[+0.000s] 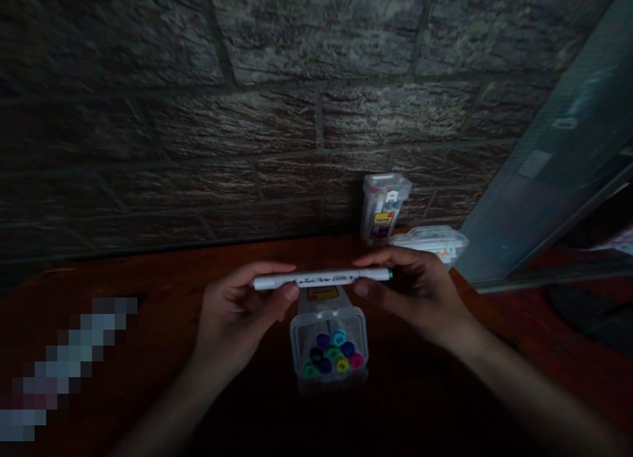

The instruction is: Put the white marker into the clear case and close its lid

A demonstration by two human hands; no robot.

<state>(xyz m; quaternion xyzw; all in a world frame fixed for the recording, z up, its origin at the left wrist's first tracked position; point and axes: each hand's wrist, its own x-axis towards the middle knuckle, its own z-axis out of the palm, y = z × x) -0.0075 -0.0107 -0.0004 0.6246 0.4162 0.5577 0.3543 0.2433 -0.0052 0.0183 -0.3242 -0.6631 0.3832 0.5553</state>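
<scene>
A white marker with dark lettering lies level across the middle, held up between both hands. My left hand pinches its left part between thumb and fingers. Near the other end, which shows a dark green tip, my right hand grips it the same way. Just below and behind the marker, a clear plastic case lies with its open mouth toward me. Inside it are several markers with caps in purple, blue, green, yellow, pink and black. The marker hides part of the case's yellow label.
Against the stone-block wall stands another clear case holding pens. A clear plastic lid or tray lies beside it, behind my right hand. The brown table ends at a grey frame on the right. A pixelated patch covers the left.
</scene>
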